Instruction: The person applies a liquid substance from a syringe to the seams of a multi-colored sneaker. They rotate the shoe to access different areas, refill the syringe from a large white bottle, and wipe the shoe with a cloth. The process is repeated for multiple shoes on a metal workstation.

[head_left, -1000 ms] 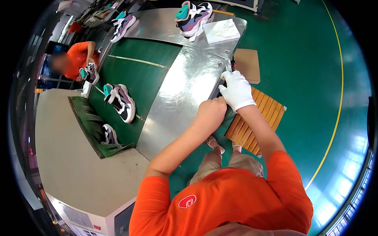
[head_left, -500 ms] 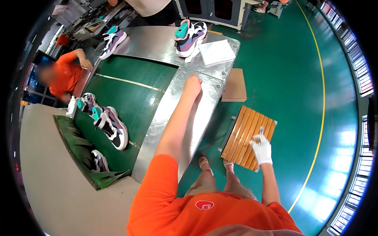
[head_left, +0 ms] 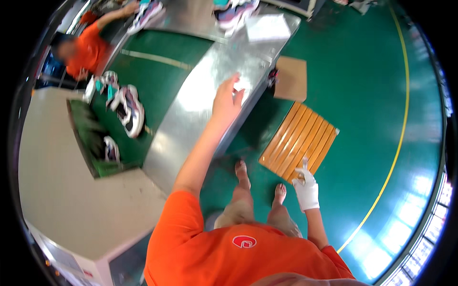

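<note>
My bare left hand point(head_left: 227, 101) is over the metal tabletop point(head_left: 183, 107), its thumb and forefinger apart and nothing between them. Low on the right, my white-gloved right hand point(head_left: 307, 191) is closed around a small, pale, stick-like thing point(head_left: 305, 163), too blurred to name. That hand hangs beside the slatted wooden platform point(head_left: 299, 143). Beyond my left hand, a sneaker point(head_left: 234, 16) in white, purple and teal stands on the table, cut off by the top edge. Beside it lies a white sheet of paper point(head_left: 268, 27).
Several sneakers point(head_left: 130, 112) rest on the green surface point(head_left: 164, 78) inside the metal frame. A green flap point(head_left: 88, 131) hangs at the beige housing point(head_left: 62, 157). A cardboard box point(head_left: 291, 78) sits by the table. A co-worker in orange point(head_left: 90, 50) reaches toward another sneaker point(head_left: 145, 16).
My left hand has gone from closed to spread fingers. The view has shifted, so the table sits higher in it. My feet have moved apart. The co-worker's arm now stretches to the far-left sneaker.
</note>
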`<state>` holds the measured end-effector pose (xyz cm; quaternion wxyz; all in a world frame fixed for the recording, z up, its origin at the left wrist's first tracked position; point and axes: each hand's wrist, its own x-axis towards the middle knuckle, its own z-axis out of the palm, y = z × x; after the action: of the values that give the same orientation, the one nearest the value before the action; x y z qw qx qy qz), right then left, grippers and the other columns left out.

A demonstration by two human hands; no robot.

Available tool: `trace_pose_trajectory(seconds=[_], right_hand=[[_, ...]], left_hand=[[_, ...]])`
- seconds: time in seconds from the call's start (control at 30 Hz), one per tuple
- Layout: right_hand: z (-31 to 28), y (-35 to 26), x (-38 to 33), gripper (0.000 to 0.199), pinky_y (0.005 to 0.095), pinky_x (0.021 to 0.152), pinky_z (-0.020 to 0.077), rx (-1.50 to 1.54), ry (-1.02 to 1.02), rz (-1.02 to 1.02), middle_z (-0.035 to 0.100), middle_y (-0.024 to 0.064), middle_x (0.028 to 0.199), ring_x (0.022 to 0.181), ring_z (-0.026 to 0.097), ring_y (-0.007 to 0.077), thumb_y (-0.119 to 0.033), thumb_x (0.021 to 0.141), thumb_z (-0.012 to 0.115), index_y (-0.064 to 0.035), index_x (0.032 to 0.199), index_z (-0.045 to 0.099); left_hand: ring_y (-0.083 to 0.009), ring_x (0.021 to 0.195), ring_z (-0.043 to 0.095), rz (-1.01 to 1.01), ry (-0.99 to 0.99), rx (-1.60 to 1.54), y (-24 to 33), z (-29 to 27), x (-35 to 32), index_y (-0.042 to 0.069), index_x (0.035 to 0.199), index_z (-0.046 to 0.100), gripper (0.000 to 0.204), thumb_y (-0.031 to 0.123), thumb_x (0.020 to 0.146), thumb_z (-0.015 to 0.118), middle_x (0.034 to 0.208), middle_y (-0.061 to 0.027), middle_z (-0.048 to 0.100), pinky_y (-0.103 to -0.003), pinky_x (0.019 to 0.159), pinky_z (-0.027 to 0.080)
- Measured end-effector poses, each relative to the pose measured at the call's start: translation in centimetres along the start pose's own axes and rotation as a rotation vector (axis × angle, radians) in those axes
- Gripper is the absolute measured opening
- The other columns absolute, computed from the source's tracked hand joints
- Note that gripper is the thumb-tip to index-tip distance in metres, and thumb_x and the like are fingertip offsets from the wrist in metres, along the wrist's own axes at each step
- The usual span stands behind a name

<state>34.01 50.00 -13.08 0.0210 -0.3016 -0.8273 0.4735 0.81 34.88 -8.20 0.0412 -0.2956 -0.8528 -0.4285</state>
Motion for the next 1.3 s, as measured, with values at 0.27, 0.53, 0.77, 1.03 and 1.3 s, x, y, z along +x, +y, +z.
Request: trace_pose_trajectory(seconds=[0.27, 0.53, 0.77, 1.03, 1.3], right_hand=[[2.0, 5.6, -1.7, 0.061, 0.0283, 0.081, 0.0495, 0.548, -0.611, 0.215, 0.063, 0.0077, 0.099, 0.097, 0.061, 0.0165, 0.013, 0.079, 0.059, -0.0013, 0.137, 0.047], [18.0, 19.3, -3.8, 0.042, 0.0357, 0.080, 0.0508, 0.314, -0.658, -0.281, 0.063, 0.0114, 0.106, 0.095, 0.063, 0.0306, -0.003, 0.077, 0.070, -0.0120, 0.118, 0.063], [30.3, 25.1, -5.4, 0.043, 0.0394, 0.069, 0.0503, 0.206, -0.670, -0.246, 0.065, 0.0092, 0.094, 0.082, 0.063, 0.0318, -0.009, 0.078, 0.066, -0.0235, 0.119, 0.064], [31.0, 25.7, -1.4, 0.046, 0.0388, 0.068, 0.0490, 0.169, -0.583, -0.222, 0.063, 0.0115, 0.085, 0.080, 0.062, 0.0315, -0.002, 0.079, 0.065, -0.0171, 0.122, 0.061], [32.4, 25.7, -2.1, 0.034, 0.0389, 0.066, 0.0499, -0.005, -0.721, -0.183, 0.064, 0.0092, 0.084, 0.078, 0.064, 0.0289, -0.009, 0.084, 0.062, -0.0173, 0.116, 0.061]], left_hand=[[-0.0326, 0.096, 0.064, -0.449, -0.406, 0.175, -5.9, 5.5, -34.6, 0.005, 0.117, 0.064, 0.028, 0.011, 0.089, 0.061, 0.107, -0.0142, 0.067, -0.041, 0.084, 0.052], [-0.0382, 0.103, 0.064, -1.061, -0.311, 0.450, -32.3, 9.6, -46.3, 0.003, 0.130, 0.052, 0.049, 0.025, 0.088, 0.060, 0.106, -0.0215, 0.068, -0.046, 0.090, 0.050], [-0.0460, 0.097, 0.063, -1.080, -0.130, 0.738, -53.6, 10.4, -50.4, -0.003, 0.114, 0.059, 0.041, 0.032, 0.096, 0.046, 0.100, -0.0300, 0.066, -0.053, 0.087, 0.049], [-0.0367, 0.096, 0.066, -1.183, -0.623, 0.772, -64.9, 9.9, -50.0, 0.002, 0.125, 0.056, 0.050, 0.042, 0.095, 0.049, 0.122, -0.0248, 0.060, -0.048, 0.080, 0.054], [-0.0310, 0.089, 0.068, -1.437, 0.333, -0.082, -63.2, 10.3, -49.8, 0.003, 0.141, 0.039, 0.080, 0.045, 0.081, 0.071, 0.131, -0.0203, 0.054, -0.041, 0.062, 0.059]])
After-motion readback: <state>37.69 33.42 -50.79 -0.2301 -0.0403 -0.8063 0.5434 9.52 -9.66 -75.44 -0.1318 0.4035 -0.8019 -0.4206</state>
